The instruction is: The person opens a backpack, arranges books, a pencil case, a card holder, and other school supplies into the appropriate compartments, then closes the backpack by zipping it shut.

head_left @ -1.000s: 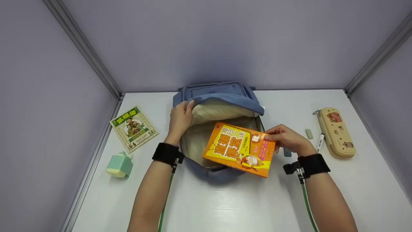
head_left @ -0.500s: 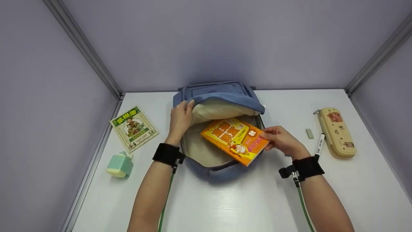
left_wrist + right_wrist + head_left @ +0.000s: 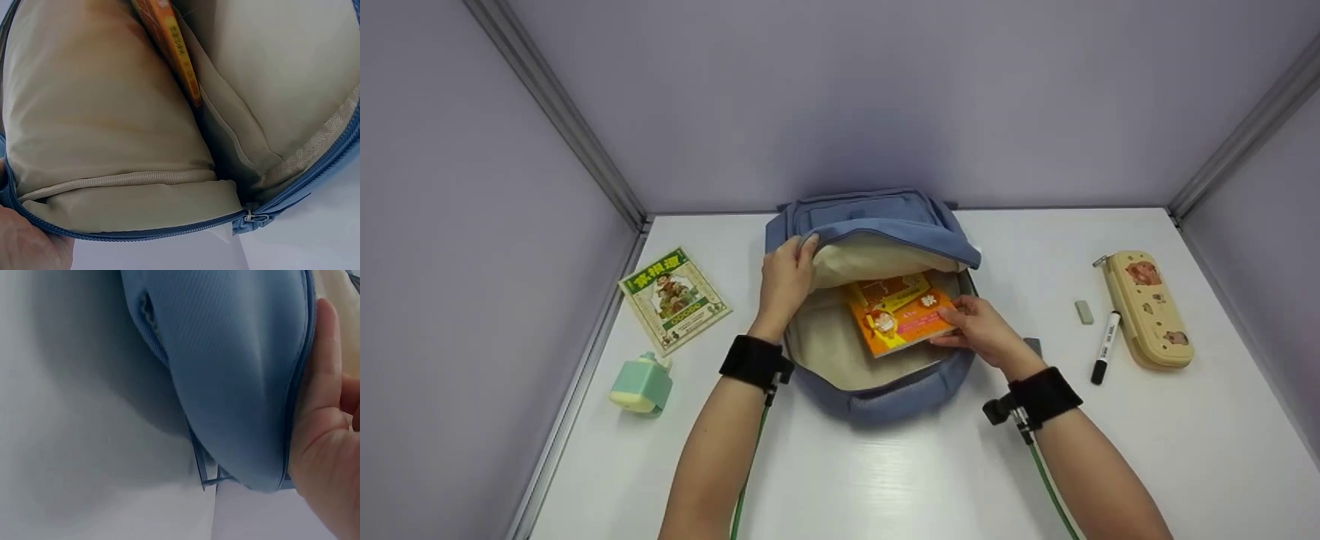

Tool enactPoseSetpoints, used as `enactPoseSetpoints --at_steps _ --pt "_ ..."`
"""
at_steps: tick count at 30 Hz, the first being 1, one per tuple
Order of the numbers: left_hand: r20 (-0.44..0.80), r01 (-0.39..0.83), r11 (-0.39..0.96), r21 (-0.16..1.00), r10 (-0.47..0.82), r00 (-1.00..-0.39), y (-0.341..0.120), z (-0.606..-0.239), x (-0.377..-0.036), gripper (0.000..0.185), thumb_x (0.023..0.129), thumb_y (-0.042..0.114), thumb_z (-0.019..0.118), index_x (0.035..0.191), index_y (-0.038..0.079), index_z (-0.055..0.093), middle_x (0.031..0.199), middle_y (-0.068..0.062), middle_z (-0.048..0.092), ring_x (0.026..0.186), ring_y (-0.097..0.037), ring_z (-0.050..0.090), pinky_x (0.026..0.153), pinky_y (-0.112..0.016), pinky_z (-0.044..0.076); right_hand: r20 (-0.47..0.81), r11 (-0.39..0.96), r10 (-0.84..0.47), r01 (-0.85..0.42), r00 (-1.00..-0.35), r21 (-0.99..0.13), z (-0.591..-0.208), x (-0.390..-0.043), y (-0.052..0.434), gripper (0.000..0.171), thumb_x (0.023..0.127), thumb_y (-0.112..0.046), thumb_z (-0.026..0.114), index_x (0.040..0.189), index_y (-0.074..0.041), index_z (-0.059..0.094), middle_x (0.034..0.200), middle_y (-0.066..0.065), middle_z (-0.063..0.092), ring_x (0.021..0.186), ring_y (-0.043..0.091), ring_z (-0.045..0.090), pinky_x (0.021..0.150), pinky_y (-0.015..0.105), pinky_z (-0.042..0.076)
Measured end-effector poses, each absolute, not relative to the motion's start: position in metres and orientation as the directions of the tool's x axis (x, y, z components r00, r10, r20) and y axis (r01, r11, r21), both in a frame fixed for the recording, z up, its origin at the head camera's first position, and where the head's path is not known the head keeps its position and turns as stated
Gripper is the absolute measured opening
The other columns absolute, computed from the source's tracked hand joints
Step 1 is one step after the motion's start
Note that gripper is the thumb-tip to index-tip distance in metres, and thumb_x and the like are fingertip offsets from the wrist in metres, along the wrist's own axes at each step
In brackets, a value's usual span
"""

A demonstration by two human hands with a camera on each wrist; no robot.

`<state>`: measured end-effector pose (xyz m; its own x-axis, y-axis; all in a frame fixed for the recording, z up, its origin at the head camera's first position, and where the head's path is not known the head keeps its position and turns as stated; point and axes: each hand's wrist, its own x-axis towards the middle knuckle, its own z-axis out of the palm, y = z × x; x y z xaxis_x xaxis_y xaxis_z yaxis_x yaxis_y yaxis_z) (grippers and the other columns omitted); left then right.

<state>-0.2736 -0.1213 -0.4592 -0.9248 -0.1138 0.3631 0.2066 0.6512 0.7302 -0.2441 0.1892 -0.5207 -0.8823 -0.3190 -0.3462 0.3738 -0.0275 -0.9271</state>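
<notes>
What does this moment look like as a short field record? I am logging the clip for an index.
left hand: left hand grips the backpack flap, holding it up
right hand: right hand holds the orange book, partly inside the blue backpack
backpack: open, beige lining showing
left of backpack: green book, mint green sharpener
right of backpack: eraser, marker, pencil case
surface: white table

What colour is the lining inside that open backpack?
Cream-beige fabric lining inside the blue fabric backpack; the left wrist view shows it best.
</notes>
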Motion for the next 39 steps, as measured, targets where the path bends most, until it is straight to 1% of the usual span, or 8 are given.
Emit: enactPoseSetpoints --at_steps 4,12,18,21,25,29,33,39 --pt "0.367 0.208 0.651 0.73 -0.115 -0.923 -0.121 -0.46 -0.273 0.042 0.102 0.033 0.055 0.068 0.013 0.039 0.062 0.001 0.029 0.061 -0.024 0.041 0.06 -0.039 0.038 -0.368 -0.051 -0.274 0.396 -0.888 -0.917 -0.522 -0.243 0.173 0.039 0.105 -0.01 0.046 0.131 0.015 0.031 0.114 0.028 0.05 0.083 0.025 0.07 0.078 0.033 0.055" --pt "0.368 0.216 0.653 0.726 -0.103 -0.924 -0.12 -0.462 -0.273 0.041 0.102 0.034 0.054 0.069 0.013 0.04 0.063 0.002 0.03 0.061 -0.023 0.042 0.061 -0.039 0.039 -0.395 -0.098 -0.15 0.411 -0.906 -0.906 -0.523 -0.253 0.155 0.047 0.105 -0.013 0.047 0.139 0.013 0.029 0.116 0.031 0.055 0.075 0.025 0.072 0.073 0.031 0.056" --pt "0.364 0.219 0.652 0.726 -0.094 -0.927 -0.118 -0.464 -0.273 0.042 0.103 0.033 0.054 0.068 0.014 0.039 0.061 0.003 0.028 0.057 -0.02 0.037 0.057 -0.034 0.033 -0.417 0.001 -0.189 0.425 -0.889 -0.905 -0.526 -0.256 0.156 0.049 0.106 -0.015 0.045 0.146 0.008 0.028 0.115 0.031 0.058 0.073 0.024 0.072 0.072 0.033 0.057" --pt "0.364 0.223 0.647 0.729 -0.091 -0.927 -0.118 -0.463 -0.273 0.043 0.103 0.032 0.054 0.067 0.014 0.038 0.06 0.003 0.027 0.056 -0.019 0.036 0.056 -0.033 0.031 -0.404 -0.023 -0.215 0.418 -0.889 -0.908 -0.527 -0.255 0.157 0.047 0.102 0.0 0.041 0.144 0.015 0.025 0.119 0.035 0.054 0.079 0.022 0.071 0.079 0.033 0.056" --pt "0.366 0.223 0.646 0.73 -0.094 -0.926 -0.117 -0.462 -0.273 0.043 0.103 0.031 0.054 0.067 0.014 0.038 0.06 0.003 0.027 0.056 -0.019 0.035 0.056 -0.033 0.03 -0.34 -0.08 -0.221 0.364 -0.914 -0.928 -0.529 -0.256 0.156 0.049 0.098 0.01 0.04 0.143 0.02 0.024 0.131 0.038 0.044 0.104 0.027 0.065 0.096 0.036 0.047" --pt "0.363 0.222 0.644 0.732 -0.093 -0.927 -0.118 -0.463 -0.273 0.043 0.102 0.032 0.054 0.067 0.015 0.038 0.06 0.004 0.027 0.055 -0.018 0.034 0.055 -0.032 0.03 -0.25 0.012 -0.252 0.255 -0.935 -0.967 -0.53 -0.258 0.155 0.046 0.1 0.002 0.05 0.141 0.018 0.035 0.142 0.031 0.041 0.126 0.029 0.048 0.106 0.039 0.038" --pt "0.37 0.235 0.635 0.736 -0.086 -0.925 -0.118 -0.464 -0.272 0.043 0.102 0.031 0.054 0.067 0.014 0.037 0.06 0.004 0.027 0.054 -0.017 0.031 0.054 -0.032 0.028 -0.219 0.108 -0.317 0.194 -0.923 -0.975 -0.527 -0.256 0.156 0.046 0.101 -0.004 0.051 0.141 0.015 0.038 0.147 0.026 0.038 0.135 0.03 0.038 0.108 0.04 0.034" --pt "0.378 0.245 0.631 0.736 -0.084 -0.922 -0.119 -0.466 -0.271 0.043 0.102 0.031 0.055 0.067 0.014 0.038 0.059 0.004 0.028 0.054 -0.017 0.033 0.055 -0.032 0.03 -0.199 0.38 -0.376 0.045 -0.905 -0.924 -0.502 -0.241 0.165 0.046 0.101 -0.008 0.053 0.136 0.019 0.042 0.129 0.031 0.055 0.117 0.036 0.057 0.097 0.042 0.045"
